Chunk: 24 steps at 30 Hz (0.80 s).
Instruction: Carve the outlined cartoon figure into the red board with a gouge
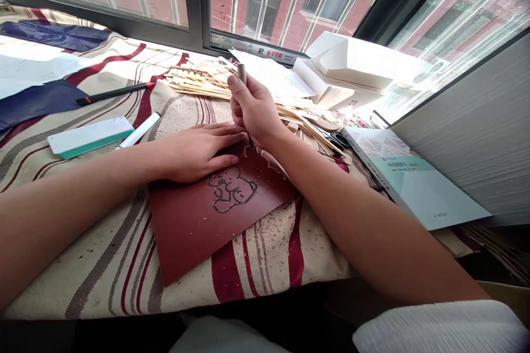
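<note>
A dark red board (186, 237) lies at a slant on the striped cloth, with a cartoon animal outline (234, 192) cut into its surface. Pale carved lines and small shavings show near its far right side. My left hand (199, 151) rests flat on the board's far left part, fingers stretched out. In a fist, my right hand (256, 107) grips a carving tool upright; its grey handle end (242, 73) sticks out above the thumb. The tool's dark lower end (250, 140) meets the board just beyond my left fingertips. Its exact tip shape cannot be made out.
Thin wooden strips (199, 81) are heaped behind the board, near an open white box (348, 74). Scissors (337, 142) and a book (430, 187) lie right. Left are an eraser block (91, 137), a white marker (141, 129) and a black-red pen (116, 93). Crumbs dot the cloth (265, 253).
</note>
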Available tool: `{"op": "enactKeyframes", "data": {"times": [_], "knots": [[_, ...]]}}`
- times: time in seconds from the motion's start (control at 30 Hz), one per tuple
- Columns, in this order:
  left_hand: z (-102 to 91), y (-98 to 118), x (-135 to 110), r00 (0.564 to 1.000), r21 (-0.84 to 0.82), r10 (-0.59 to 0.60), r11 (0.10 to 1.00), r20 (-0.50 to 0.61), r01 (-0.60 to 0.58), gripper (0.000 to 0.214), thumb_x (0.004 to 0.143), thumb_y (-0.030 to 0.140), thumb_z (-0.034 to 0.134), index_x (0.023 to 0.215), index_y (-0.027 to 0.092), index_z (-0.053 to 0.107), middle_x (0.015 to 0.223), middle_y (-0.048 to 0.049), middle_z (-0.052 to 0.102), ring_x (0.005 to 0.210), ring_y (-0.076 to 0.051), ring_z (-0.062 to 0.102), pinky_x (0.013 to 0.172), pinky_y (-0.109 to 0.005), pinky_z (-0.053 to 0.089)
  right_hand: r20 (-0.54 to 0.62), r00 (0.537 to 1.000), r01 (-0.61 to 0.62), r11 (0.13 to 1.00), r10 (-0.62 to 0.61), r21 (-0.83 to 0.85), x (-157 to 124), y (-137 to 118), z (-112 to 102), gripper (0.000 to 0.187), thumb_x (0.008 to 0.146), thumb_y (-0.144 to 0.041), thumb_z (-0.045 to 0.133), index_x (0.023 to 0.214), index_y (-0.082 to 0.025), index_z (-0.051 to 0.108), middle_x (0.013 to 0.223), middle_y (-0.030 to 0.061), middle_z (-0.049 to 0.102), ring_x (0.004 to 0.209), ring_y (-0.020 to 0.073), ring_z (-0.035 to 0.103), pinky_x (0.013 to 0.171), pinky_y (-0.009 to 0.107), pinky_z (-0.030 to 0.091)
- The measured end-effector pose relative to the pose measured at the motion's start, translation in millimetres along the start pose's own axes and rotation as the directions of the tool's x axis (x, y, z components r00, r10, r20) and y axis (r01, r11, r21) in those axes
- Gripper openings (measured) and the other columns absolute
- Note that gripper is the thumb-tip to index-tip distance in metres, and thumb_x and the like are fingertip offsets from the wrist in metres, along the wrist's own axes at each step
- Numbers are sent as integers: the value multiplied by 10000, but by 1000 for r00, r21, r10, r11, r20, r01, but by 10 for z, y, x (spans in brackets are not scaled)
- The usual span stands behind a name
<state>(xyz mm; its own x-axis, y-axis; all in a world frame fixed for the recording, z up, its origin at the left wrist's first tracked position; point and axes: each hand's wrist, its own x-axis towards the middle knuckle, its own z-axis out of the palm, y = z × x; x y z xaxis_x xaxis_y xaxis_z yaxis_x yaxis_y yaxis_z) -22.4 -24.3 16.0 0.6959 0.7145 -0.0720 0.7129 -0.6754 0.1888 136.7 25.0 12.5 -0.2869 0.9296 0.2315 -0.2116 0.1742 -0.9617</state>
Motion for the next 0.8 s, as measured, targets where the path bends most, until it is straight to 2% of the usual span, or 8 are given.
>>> {"op": "enactKeyframes", "data": {"times": [0.07,0.2,0.3,0.43,0.5,0.57,0.67,0.8], "knots": [[-2,2,0,1000,-1,4,1000,-7,-4,707,1060,530,315,1624,136,479,1740,-89,413,1599,-274,390,1360,-397,230,-34,998,51,996,-53,-69,-29,-4,53,358,1066,-389,614,814,-245,403,637,-79,324,503,51,291,447,165,230],[0,8,-7,1000,8,5,1000,0,-5,706,1060,531,314,1633,147,465,1748,-82,399,1605,-278,378,1362,-401,224,-78,996,43,993,-52,-112,-43,-11,93,392,1054,-421,623,793,-243,391,652,-68,321,519,59,313,447,166,240],[2,16,-7,1000,9,3,1000,3,-4,707,1057,532,312,1625,143,475,1747,-81,404,1608,-276,377,1361,-405,228,0,1000,10,997,-10,-78,-40,-37,90,376,1069,-391,609,795,-242,399,623,-82,300,494,50,271,442,159,226],[-1,23,9,1000,13,-11,1000,-3,11,721,1050,534,312,1641,145,449,1753,-75,392,1631,-273,339,1363,-429,221,147,976,-162,987,163,-19,-10,-73,34,432,1050,-443,641,788,-246,359,587,-111,294,464,43,180,414,165,165],[-8,23,20,1000,28,-22,999,18,21,736,1049,530,309,1662,136,416,1780,-82,330,1657,-268,283,1368,-433,202,105,968,-230,973,226,25,34,-54,-29,450,1066,-484,600,789,-251,334,564,-126,282,449,44,148,401,171,143],[-13,21,27,999,44,-36,998,41,34,756,1053,533,300,1686,125,370,1801,-93,264,1677,-262,228,1371,-434,182,3,969,-246,966,247,75,87,-12,-90,465,1078,-524,561,794,-257,307,542,-137,259,435,47,141,393,173,145],[-11,18,29,998,47,-44,998,48,42,768,1059,534,289,1701,117,333,1806,-100,239,1684,-261,203,1373,-437,171,-88,969,-222,971,229,87,128,39,-113,453,1079,-524,559,814,-264,299,537,-139,266,426,48,155,394,176,160],[4,16,17,999,32,-29,999,18,28,730,1056,532,312,1668,146,408,1788,-86,306,1653,-284,290,1365,-446,207,-14,996,-94,993,93,-74,49,32,2,395,1076,-476,576,828,-255,362,607,-96,329,468,53,260,425,175,220]]}}
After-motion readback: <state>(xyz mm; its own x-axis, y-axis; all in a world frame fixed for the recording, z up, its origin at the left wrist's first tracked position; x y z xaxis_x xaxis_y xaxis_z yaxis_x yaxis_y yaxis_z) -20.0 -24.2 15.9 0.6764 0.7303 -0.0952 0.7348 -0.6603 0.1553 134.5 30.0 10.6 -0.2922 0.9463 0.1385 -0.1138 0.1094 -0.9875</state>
